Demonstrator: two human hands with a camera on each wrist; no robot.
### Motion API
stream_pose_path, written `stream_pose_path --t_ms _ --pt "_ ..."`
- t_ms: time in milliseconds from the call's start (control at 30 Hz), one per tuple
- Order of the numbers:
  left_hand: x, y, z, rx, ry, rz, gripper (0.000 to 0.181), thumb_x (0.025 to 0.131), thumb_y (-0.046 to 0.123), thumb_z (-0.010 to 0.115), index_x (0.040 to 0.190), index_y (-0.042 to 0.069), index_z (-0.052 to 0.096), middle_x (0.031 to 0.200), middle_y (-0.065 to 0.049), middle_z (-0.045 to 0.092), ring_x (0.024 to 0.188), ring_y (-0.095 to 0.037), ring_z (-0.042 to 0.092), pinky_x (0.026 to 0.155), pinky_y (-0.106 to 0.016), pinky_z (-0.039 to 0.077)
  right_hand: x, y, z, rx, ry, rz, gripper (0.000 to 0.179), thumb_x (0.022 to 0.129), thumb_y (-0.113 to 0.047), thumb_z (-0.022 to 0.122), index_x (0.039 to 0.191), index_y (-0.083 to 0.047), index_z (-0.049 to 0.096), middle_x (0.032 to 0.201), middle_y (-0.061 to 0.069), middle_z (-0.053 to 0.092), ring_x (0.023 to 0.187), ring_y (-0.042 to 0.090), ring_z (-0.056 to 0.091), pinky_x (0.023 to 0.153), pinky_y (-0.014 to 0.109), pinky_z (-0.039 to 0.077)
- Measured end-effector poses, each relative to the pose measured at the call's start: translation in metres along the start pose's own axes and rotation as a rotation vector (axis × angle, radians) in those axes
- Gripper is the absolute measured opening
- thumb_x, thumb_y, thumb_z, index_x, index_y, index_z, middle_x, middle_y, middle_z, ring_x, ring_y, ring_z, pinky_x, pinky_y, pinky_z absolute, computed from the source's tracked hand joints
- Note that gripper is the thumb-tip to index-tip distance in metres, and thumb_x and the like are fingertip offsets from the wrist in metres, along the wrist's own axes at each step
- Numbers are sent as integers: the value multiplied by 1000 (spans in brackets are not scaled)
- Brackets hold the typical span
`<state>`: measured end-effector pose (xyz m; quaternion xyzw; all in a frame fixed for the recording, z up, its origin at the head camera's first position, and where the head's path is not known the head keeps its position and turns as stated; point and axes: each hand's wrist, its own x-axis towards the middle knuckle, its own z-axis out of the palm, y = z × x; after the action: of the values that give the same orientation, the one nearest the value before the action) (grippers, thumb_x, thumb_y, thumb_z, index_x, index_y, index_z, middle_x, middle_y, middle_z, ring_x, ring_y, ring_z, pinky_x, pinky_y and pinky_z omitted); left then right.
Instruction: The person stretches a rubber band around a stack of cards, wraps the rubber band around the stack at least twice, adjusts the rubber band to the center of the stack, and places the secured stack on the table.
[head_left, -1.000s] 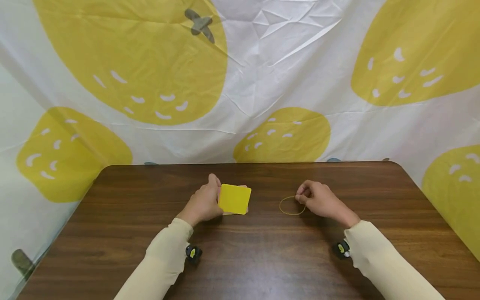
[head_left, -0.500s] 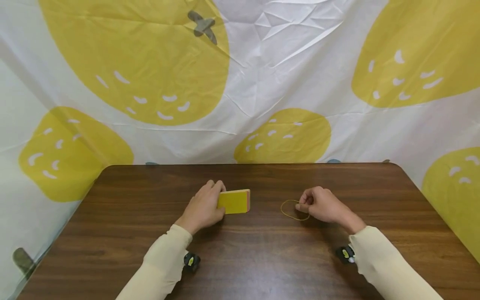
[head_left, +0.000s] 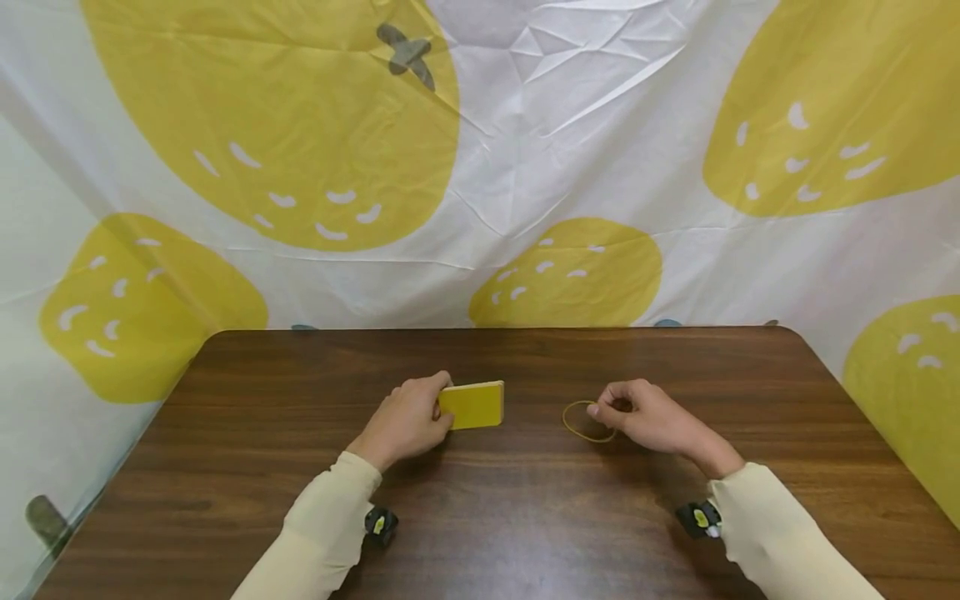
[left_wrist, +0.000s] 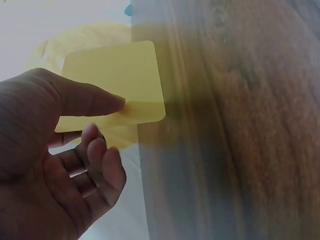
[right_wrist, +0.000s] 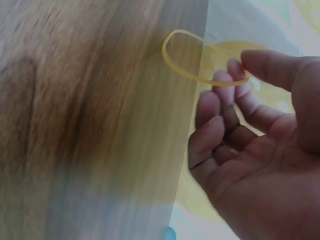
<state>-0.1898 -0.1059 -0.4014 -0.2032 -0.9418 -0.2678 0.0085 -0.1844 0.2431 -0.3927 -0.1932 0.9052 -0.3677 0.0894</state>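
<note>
My left hand [head_left: 405,421] holds a stack of yellow cards [head_left: 472,406] with rounded corners, its long side facing the head camera. In the left wrist view the thumb lies across the face of the top card [left_wrist: 112,75], and the other fingers curl below and behind it. To the right, my right hand [head_left: 652,414] pinches a thin yellow rubber band [head_left: 567,423] between thumb and fingertip. The band hangs as an open loop toward the left, seen in the right wrist view as a slack oval [right_wrist: 182,72]. A gap separates the stack from the band.
Both hands are over a dark wooden table [head_left: 525,517] with rounded far corners. Behind it hangs a white cloth [head_left: 517,167] printed with large yellow fruit. A small black device sits at each wrist, by the pale sleeves [head_left: 330,508].
My left hand has tilted the card stack, so its edges line up and its face looks shorter in the head view. My right hand has shifted slightly toward the person, still pinching the rubber band.
</note>
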Motion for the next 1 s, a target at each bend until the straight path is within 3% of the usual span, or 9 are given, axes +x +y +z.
stream_pose_path --t_ms 167,500,700,867,1000 --pt "1 1 4 -22 4 13 18 89 10 73 94 12 57 70 2 49 63 -14 49 59 -30 41 -1 2 3 62 64 -43 21 99 -22 68 84 -7 66 77 -2 59 69 13 53 61 26 43" --pt "3 1 8 -64 11 33 18 89 9 76 89 9 57 71 2 50 64 -14 49 59 -28 41 -6 0 3 152 145 -33 18 99 -23 69 94 -5 69 87 6 65 77 21 58 67 28 48" --pt "3 1 7 -45 6 66 16 89 8 76 89 8 60 71 3 50 64 -13 48 59 -27 40 -9 -2 0 293 178 -67 16 100 -16 67 103 -1 69 97 4 68 86 18 60 73 27 49" --pt "3 0 8 -31 10 103 15 90 7 76 88 7 61 72 3 51 65 -13 48 58 -27 41 -11 -3 -3 545 198 -213 21 104 -4 52 115 7 67 106 -3 70 92 15 62 74 26 49" --pt "3 -1 8 -43 5 111 14 90 7 76 88 6 61 73 3 52 66 -13 49 59 -28 43 -9 -3 -4 740 151 -385 38 99 12 34 118 9 67 103 3 68 93 17 58 74 28 45"
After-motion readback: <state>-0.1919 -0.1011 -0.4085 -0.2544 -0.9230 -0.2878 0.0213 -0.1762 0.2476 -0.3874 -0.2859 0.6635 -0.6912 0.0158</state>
